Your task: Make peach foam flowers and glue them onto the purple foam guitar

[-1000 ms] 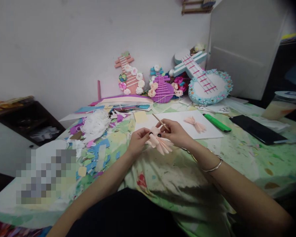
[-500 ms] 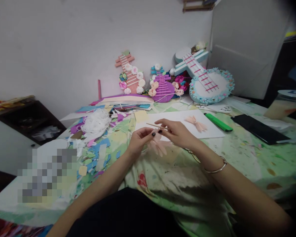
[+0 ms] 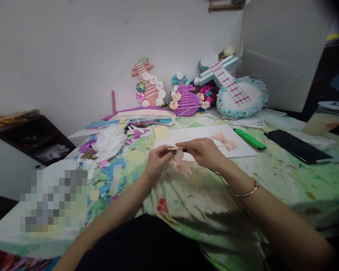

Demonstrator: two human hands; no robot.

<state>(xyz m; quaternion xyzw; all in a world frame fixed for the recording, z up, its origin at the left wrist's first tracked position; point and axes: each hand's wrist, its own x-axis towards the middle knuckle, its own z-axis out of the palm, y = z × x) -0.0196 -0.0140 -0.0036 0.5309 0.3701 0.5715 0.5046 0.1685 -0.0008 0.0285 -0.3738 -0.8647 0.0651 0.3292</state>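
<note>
My left hand [image 3: 158, 162] is closed, thumb and fingertips pinching a pale pink paper piece [image 3: 182, 167] whose petal-like strips hang below. In my right hand [image 3: 206, 150], also closed, lies a thin wooden stick [image 3: 173, 148]. The stick lies nearly level across the top of the pink paper, and both sets of fingertips meet there. Its far end shows past my right hand. My fingers hide just how paper and stick touch. Behind my right hand a similar pink paper piece [image 3: 219, 136], gathered at its middle, lies on a white sheet [image 3: 192, 132].
A green marker [image 3: 250, 139] and a black phone [image 3: 298, 146] lie to the right, near a lidded cup [image 3: 326, 118]. White shredded paper [image 3: 110, 142] and coloured scraps [image 3: 115, 178] cover the left. Flower-decorated model instruments [image 3: 186, 99] lean along the wall.
My right hand has turned and its fingers have drawn in. The stick has swung from slanted to nearly level. The hanging petals have shifted slightly; my left hand keeps its pinch.
</note>
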